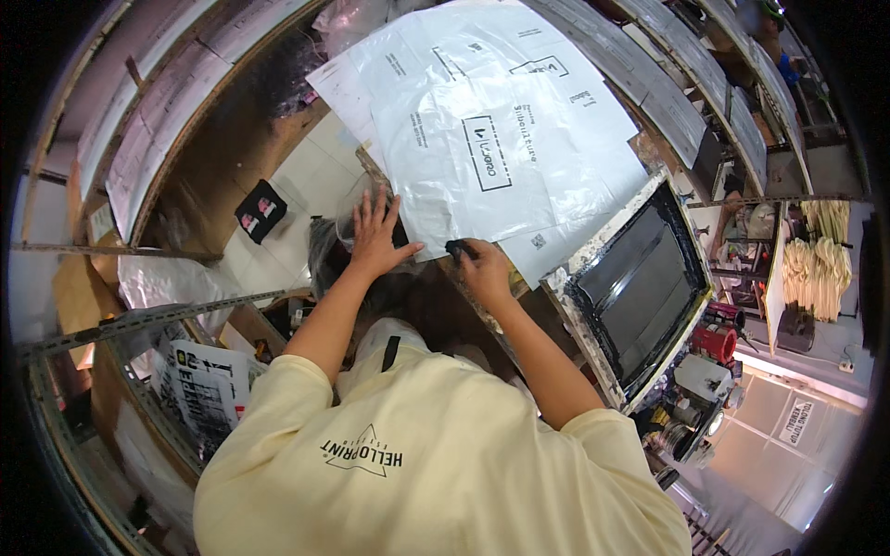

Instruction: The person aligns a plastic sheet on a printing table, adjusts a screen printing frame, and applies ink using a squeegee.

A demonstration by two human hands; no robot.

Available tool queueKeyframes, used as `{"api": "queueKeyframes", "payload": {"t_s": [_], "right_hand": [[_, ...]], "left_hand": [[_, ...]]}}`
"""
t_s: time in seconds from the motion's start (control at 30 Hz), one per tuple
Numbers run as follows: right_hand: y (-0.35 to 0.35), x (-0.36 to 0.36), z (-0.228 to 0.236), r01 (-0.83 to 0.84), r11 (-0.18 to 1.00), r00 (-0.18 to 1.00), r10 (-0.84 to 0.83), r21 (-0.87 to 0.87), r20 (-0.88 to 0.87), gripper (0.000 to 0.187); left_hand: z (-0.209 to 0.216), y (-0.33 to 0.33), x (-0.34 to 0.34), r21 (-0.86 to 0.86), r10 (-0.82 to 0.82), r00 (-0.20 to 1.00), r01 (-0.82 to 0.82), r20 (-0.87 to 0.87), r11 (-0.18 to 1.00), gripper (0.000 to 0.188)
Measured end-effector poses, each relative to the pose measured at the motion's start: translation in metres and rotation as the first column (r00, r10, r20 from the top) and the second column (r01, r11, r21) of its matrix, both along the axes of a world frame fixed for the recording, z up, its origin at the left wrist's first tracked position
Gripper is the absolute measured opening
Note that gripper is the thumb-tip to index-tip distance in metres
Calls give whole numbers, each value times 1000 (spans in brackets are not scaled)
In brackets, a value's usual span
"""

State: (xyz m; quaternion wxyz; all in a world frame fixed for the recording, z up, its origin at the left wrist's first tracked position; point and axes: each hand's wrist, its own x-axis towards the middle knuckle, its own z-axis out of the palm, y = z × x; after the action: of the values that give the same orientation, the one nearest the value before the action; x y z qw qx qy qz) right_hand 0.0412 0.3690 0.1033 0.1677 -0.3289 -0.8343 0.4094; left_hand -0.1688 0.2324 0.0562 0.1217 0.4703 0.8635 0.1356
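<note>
A large white plastic sheet with black printing lies spread in front of me over pale paper. My left hand is open, fingers spread, at the sheet's near left corner beside dark, clear-wrapped material. My right hand is closed at the sheet's near edge, pinching a small black piece. What exactly the piece is, I cannot make out, since the fingers cover part of it. Just right of the sheet a printing screen with a dark mesh and a worn, ink-stained frame sits tilted.
A black cloth piece with pink prints lies to the left over white tiles. Metal-framed racks curve along the left, and more racks hold pale panels at upper right. Red cans and a cluttered stand are beyond the screen.
</note>
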Motion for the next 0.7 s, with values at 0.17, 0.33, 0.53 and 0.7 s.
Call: {"api": "queueKeyframes", "payload": {"t_s": [0.17,0.33,0.53,0.7], "right_hand": [[-6,-43,-26,-205,907,979,190,368,77,27],[-11,-57,-35,-301,801,948,189,518,258,28],[11,-116,-28,-265,789,948,108,553,301,27],[37,-151,-38,-236,800,944,54,552,325,26]], "left_hand": [[2,15,-18,-26,-93,996,93,-17,995,124],[-1,22,-29,-86,-97,995,97,11,992,133],[-10,17,-31,9,-77,996,77,48,997,135],[-7,22,-34,37,-97,990,93,101,995,135]]}}
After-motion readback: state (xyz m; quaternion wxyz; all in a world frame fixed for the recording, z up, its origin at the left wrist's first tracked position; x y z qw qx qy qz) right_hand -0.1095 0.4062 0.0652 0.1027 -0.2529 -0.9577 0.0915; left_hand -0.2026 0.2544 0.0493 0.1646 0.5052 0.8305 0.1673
